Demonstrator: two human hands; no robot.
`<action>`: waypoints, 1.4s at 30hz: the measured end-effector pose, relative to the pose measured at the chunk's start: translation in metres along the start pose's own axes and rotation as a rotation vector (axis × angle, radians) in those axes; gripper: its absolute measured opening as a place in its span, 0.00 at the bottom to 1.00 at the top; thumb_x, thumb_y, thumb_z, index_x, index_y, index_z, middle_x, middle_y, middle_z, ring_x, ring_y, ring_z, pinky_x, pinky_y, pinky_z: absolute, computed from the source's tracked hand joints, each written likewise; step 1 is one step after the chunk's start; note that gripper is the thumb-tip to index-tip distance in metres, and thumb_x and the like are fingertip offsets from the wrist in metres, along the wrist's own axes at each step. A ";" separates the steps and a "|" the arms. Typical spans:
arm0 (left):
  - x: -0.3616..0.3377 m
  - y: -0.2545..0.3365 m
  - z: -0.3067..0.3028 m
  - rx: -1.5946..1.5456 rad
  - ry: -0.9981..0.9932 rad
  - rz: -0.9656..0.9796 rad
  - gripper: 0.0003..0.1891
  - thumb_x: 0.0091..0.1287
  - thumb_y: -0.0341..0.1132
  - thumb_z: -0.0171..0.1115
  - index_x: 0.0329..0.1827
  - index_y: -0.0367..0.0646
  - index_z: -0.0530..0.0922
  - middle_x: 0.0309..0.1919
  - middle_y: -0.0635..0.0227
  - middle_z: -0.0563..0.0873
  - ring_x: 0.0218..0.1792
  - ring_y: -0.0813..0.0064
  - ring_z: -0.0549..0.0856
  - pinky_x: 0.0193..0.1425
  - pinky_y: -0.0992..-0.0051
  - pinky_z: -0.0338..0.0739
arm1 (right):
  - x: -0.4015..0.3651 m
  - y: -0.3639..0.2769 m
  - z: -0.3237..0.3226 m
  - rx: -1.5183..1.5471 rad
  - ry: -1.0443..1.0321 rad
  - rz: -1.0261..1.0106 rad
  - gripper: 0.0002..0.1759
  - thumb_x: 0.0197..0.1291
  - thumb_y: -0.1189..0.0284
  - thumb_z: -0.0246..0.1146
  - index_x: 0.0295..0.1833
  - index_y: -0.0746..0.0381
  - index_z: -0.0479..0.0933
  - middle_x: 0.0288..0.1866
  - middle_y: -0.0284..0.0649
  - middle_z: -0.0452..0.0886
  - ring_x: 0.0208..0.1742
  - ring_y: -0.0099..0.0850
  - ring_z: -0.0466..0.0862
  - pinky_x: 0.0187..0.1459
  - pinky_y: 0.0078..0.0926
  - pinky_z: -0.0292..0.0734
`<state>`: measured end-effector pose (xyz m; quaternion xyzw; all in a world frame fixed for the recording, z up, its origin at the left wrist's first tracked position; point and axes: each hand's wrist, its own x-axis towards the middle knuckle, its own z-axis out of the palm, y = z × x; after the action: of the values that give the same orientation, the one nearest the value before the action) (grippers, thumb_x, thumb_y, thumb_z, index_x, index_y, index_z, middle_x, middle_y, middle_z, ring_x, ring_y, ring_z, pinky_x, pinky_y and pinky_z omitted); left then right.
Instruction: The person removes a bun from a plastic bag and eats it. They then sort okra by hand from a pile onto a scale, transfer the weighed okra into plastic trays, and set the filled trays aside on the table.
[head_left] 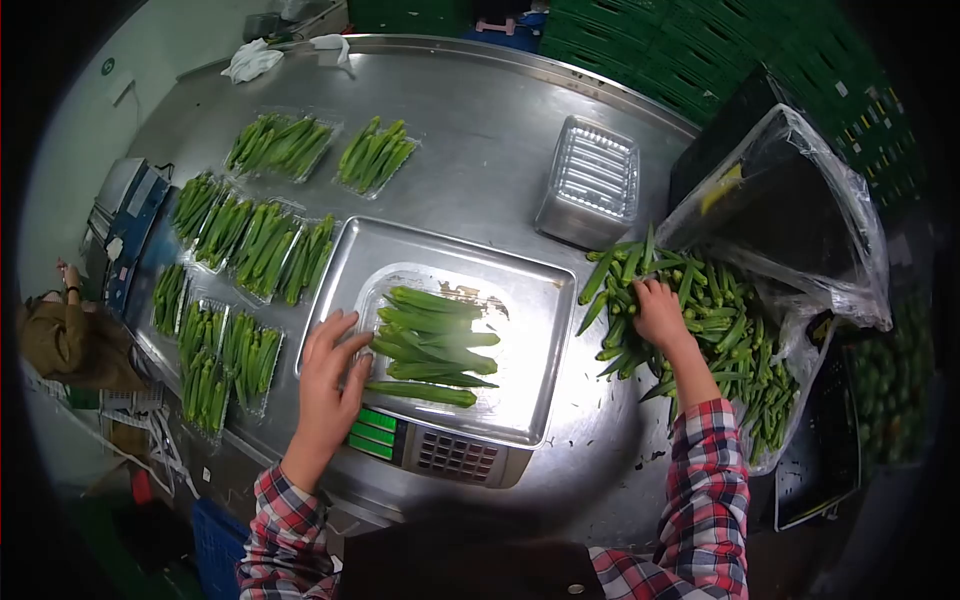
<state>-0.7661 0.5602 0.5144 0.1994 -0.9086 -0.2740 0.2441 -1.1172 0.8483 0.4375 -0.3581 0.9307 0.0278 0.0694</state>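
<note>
My left hand (330,372) is at the left edge of the scale's metal tray (530,300), fingers apart, beside a clear plastic tray holding a row of okra (430,335). Its fingertips are close to the stem ends of the pods, and nothing is in its grasp. Under the metal tray, the scale's keypad (455,457) and green display show. On the right, my right hand (660,312) reaches into a loose pile of okra (735,345), its fingers bent down among the pods. Whether it grips a pod is hard to see.
Several filled okra packs (265,245) lie at the left. A stack of clear plastic trays (595,180) stands behind the pile. An open plastic bag (850,230) is at the right. Green crates (640,50) rise behind the table; a person (75,340) is at far left.
</note>
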 end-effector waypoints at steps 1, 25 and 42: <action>-0.006 0.001 -0.001 -0.002 0.001 -0.001 0.13 0.56 0.25 0.60 0.45 0.38 0.79 0.55 0.58 0.75 0.61 0.54 0.70 0.64 0.61 0.62 | -0.001 -0.003 0.000 -0.023 0.004 -0.009 0.27 0.45 0.73 0.62 0.56 0.61 0.70 0.55 0.44 0.72 0.60 0.40 0.68 0.59 0.40 0.63; -0.004 0.019 0.027 -0.025 -0.077 0.133 0.25 0.60 0.31 0.58 0.62 0.42 0.67 0.64 0.54 0.66 0.67 0.54 0.63 0.70 0.59 0.54 | -0.040 -0.249 -0.057 0.648 0.449 -0.718 0.23 0.47 0.62 0.67 0.44 0.66 0.73 0.36 0.45 0.73 0.38 0.42 0.75 0.39 0.37 0.73; 0.015 -0.001 0.017 0.190 -0.307 0.249 0.26 0.50 0.38 0.69 0.53 0.44 0.74 0.53 0.58 0.73 0.56 0.57 0.72 0.67 0.53 0.59 | -0.023 -0.002 0.029 0.226 0.415 -0.060 0.25 0.48 0.72 0.63 0.53 0.68 0.69 0.45 0.49 0.72 0.47 0.46 0.74 0.50 0.38 0.69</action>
<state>-0.7869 0.5593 0.5067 0.0635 -0.9744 -0.1822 0.1152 -1.0955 0.8650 0.4128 -0.3737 0.9111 -0.1528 -0.0829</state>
